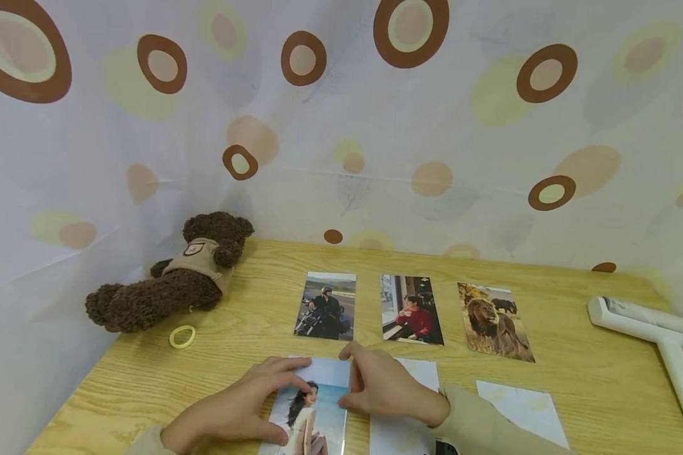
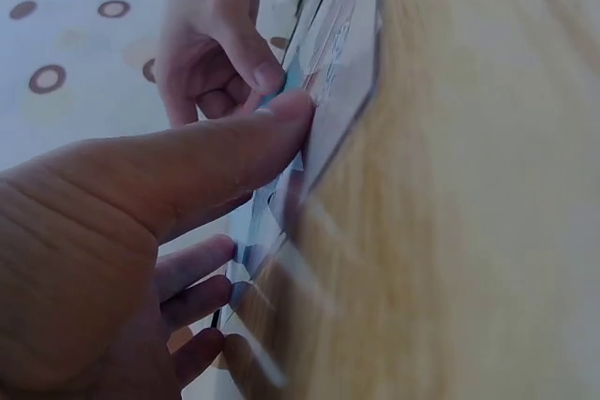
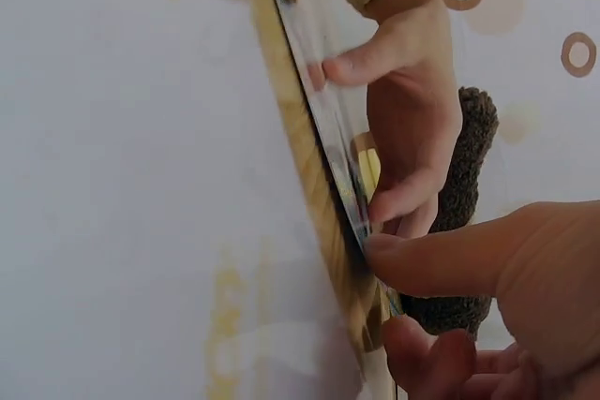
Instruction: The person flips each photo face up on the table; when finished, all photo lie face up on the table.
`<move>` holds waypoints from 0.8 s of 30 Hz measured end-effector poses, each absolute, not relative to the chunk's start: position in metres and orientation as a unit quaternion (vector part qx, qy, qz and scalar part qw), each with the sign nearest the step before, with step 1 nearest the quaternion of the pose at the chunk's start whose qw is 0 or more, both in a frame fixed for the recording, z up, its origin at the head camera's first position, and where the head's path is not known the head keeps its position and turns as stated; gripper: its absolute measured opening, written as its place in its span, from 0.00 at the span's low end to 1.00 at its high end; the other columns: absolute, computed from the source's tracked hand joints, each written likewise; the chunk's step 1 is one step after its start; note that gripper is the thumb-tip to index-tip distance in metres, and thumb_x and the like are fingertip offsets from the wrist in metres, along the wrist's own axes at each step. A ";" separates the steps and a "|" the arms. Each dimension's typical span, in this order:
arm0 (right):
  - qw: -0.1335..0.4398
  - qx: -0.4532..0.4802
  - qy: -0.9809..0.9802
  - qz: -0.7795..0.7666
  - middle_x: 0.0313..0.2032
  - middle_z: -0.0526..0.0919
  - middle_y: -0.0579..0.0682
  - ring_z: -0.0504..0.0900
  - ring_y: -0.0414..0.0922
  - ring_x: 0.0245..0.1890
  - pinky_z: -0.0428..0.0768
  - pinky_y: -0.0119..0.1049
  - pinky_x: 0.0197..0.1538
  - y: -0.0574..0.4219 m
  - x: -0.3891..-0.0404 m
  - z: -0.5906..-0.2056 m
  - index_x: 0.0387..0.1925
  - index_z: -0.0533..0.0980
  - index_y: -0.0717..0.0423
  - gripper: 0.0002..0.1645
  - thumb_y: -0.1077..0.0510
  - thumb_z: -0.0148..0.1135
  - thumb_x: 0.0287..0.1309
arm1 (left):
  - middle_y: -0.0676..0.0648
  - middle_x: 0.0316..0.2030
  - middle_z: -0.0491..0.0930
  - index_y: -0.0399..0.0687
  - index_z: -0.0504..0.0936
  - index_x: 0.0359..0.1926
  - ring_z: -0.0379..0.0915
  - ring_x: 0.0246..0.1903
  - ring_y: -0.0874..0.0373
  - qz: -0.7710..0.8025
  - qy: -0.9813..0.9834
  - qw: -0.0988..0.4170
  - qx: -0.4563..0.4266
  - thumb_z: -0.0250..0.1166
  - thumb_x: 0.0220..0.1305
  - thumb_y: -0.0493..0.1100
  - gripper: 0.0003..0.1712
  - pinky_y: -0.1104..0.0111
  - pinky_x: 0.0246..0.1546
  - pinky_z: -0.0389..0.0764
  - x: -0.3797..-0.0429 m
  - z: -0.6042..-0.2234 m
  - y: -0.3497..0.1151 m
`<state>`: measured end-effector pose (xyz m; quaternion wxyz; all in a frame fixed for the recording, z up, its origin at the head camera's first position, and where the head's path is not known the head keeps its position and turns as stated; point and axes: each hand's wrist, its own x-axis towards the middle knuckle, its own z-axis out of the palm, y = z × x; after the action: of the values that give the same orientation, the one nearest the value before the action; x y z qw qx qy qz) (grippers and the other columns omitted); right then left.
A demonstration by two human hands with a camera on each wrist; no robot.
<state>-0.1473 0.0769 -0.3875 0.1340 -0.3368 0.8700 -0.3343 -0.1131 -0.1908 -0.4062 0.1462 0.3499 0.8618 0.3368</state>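
A glossy photo [image 1: 304,420] of a woman by the sea lies at the table's front, with a clear shiny layer along its edges. My left hand [image 1: 241,401] rests on its left part, thumb and fingers spread over the surface. At its upper right corner, my right hand [image 1: 389,385] pinches the edge with curled fingers and thumb. In the left wrist view the left thumb [image 2: 234,152] lies across the clear layer [image 2: 352,81]. The right wrist view shows the right thumb [image 3: 441,259] against the photo's edge, its other fingers partly hidden.
Behind stand three photos in a row: a motorcyclist [image 1: 326,309], a person in red [image 1: 412,311] and a lion [image 1: 492,322]. White sheets [image 1: 424,373] [image 1: 523,411] lie right of the hands. A brown teddy bear [image 1: 171,284], a yellow ring [image 1: 182,337] and a white T-shaped tool [image 1: 660,335] lie around.
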 end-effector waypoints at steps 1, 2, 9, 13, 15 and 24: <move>0.131 -0.337 0.873 -0.327 0.20 0.74 0.38 0.68 0.31 0.17 0.69 0.26 0.24 0.077 -0.148 -0.388 0.52 0.70 0.64 0.33 0.56 0.75 0.47 | 0.50 0.73 0.55 0.68 0.73 0.60 0.52 0.69 0.42 0.335 0.860 0.144 0.357 0.68 0.54 0.61 0.32 0.38 0.59 0.61 -0.114 -0.407 -0.191; 0.129 -0.338 0.875 -0.321 0.20 0.73 0.38 0.68 0.30 0.17 0.69 0.26 0.24 0.077 -0.149 -0.389 0.51 0.70 0.63 0.32 0.56 0.75 0.47 | 0.49 0.73 0.55 0.68 0.72 0.61 0.52 0.69 0.41 0.334 0.858 0.143 0.363 0.68 0.54 0.61 0.32 0.37 0.59 0.61 -0.114 -0.408 -0.192; 0.106 -0.348 0.884 -0.295 0.20 0.71 0.37 0.65 0.30 0.16 0.66 0.26 0.23 0.076 -0.152 -0.390 0.47 0.71 0.59 0.31 0.54 0.77 0.43 | 0.49 0.73 0.56 0.65 0.73 0.60 0.53 0.69 0.44 0.328 0.861 0.136 0.363 0.69 0.53 0.62 0.33 0.38 0.59 0.61 -0.114 -0.409 -0.192; 0.084 -0.349 0.887 -0.290 0.20 0.71 0.39 0.64 0.31 0.16 0.65 0.27 0.22 0.074 -0.152 -0.389 0.47 0.69 0.56 0.32 0.55 0.78 0.42 | 0.52 0.71 0.60 0.63 0.75 0.58 0.56 0.68 0.48 0.311 0.874 0.135 0.348 0.68 0.51 0.65 0.34 0.41 0.58 0.63 -0.115 -0.404 -0.192; 0.079 -0.354 0.886 -0.289 0.20 0.72 0.39 0.64 0.31 0.16 0.65 0.26 0.22 0.073 -0.152 -0.388 0.46 0.68 0.56 0.31 0.54 0.77 0.44 | 0.52 0.70 0.60 0.63 0.75 0.57 0.57 0.67 0.48 0.304 0.879 0.135 0.340 0.68 0.51 0.66 0.33 0.42 0.58 0.63 -0.114 -0.402 -0.191; 0.123 -0.355 0.874 -0.307 0.23 0.74 0.38 0.64 0.30 0.16 0.66 0.26 0.22 0.106 -0.146 -0.377 0.41 0.75 0.52 0.13 0.54 0.68 0.57 | 0.47 0.71 0.59 0.59 0.76 0.54 0.56 0.68 0.44 0.366 0.865 0.116 0.323 0.60 0.66 0.57 0.18 0.44 0.59 0.66 -0.114 -0.399 -0.175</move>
<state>-0.1461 0.1064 -0.3769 0.1230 -0.3555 0.8742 -0.3069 -0.1144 -0.1748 -0.3992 0.1156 0.3225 0.8654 0.3656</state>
